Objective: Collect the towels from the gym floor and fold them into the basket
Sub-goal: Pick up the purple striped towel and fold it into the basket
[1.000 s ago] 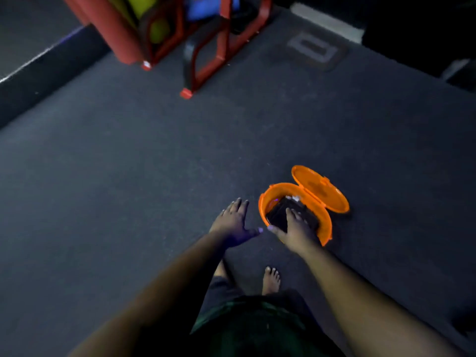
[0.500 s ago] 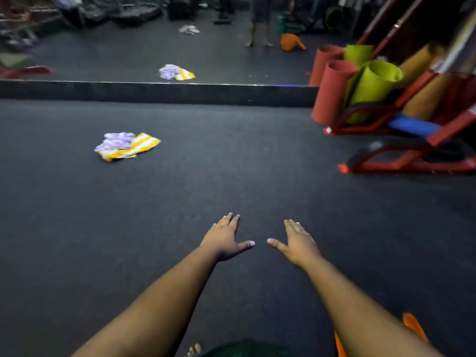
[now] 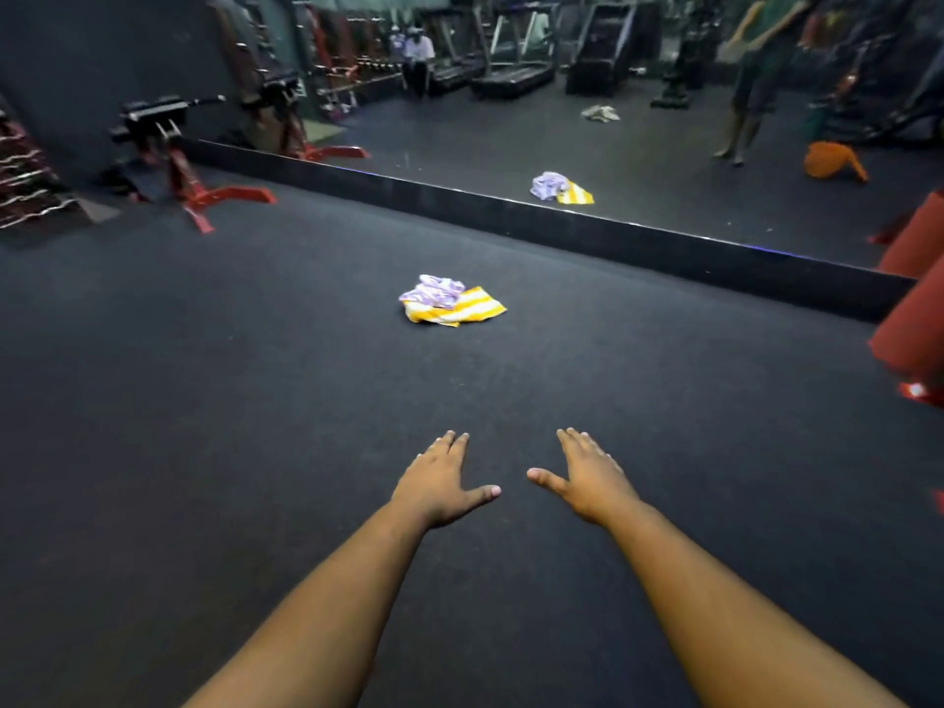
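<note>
A crumpled purple towel lies on a yellow-and-white striped towel on the dark gym floor, well ahead of me. My left hand and my right hand reach forward side by side, palms down, fingers straight, holding nothing. Both hands are well short of the towels. The orange basket itself is out of view; only its reflection shows in the wall mirror, along with another pale towel's reflection.
A low black ledge runs under the mirror beyond the towels. A red-framed weight bench stands at the far left. Red rolled mats stand at the right edge. Bare dark floor lies between me and the towels.
The view swung up and left from the orange basket to the open floor. The towels now sit nearer the centre. My right hand left the basket; both hands stay outstretched and bare.
</note>
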Available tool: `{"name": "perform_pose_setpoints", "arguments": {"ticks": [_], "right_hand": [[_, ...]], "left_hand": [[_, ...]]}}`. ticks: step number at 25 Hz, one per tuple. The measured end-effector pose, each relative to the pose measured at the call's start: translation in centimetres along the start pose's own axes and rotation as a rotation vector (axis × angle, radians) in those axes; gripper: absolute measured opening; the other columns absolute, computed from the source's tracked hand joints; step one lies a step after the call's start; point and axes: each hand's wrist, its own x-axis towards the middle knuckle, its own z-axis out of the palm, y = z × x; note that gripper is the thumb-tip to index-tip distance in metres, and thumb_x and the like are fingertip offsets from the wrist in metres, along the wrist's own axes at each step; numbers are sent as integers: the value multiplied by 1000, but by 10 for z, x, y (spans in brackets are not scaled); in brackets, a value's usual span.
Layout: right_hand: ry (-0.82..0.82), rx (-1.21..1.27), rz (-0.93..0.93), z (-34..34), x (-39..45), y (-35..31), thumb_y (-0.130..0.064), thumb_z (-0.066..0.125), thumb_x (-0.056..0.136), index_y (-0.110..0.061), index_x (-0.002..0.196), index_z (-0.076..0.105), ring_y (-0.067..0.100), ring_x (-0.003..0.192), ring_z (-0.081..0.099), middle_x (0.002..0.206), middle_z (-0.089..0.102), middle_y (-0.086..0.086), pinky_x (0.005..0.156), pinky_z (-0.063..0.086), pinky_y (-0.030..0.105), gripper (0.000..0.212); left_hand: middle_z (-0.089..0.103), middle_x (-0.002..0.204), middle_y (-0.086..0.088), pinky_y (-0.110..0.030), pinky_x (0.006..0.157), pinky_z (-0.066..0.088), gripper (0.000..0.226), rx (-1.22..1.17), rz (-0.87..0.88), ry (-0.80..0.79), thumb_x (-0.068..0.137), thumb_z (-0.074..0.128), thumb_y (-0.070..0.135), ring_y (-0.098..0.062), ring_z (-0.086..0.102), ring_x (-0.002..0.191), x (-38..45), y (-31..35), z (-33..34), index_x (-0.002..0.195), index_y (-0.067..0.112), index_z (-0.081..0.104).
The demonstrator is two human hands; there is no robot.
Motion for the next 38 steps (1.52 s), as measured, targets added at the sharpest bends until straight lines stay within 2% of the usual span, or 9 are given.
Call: {"name": "perform_pose_setpoints", "arguments": {"ticks": [4,16,23,29,33,38], "right_hand": [[-17,-11,-77,-5,82,-32,-79,47,86,-18,162,16,20,156,11,169,14,2,125,20,47,102],[-114,-17,-164,-47,341,-68,-77,48,88,-19,162,14,20,157,9,170,13,2,125,18,47,101],[-133,-34,-174,-31,507,-128,-79,49,86,-19,162,17,19,156,11,169,16,1,124,21,48,101],[-134,-4,-124,-41,642,-203,-78,50,85,-20,161,19,19,156,14,169,18,1,124,23,48,100],[-125,7,-122,-55,721,-228,-79,50,85,-20,161,20,19,156,15,168,18,1,123,24,48,100],[-87,42,-160,-74,864,-247,-80,51,83,-21,160,24,18,154,21,167,23,0,121,29,49,100]], "left_hand": [[4,171,-4,-43,127,15,111,-32,-69,34,82,51,82,-21,7,157,51,-37,-33,163,20,6],[1,171,0,-42,127,14,109,-43,-169,48,84,50,81,-18,4,157,259,-88,-115,163,24,2],[1,171,-1,-42,127,13,107,-72,-186,28,85,50,80,-18,3,157,398,-176,-160,163,23,3],[4,171,-2,-41,126,16,108,-47,-166,-19,85,51,79,-19,6,157,516,-264,-235,163,22,4],[4,171,-2,-41,126,16,108,-43,-174,-31,85,50,80,-19,7,157,588,-296,-273,163,22,4],[4,171,-4,-43,126,16,109,-51,-169,-2,84,50,80,-20,6,157,723,-329,-319,163,21,4]]}}
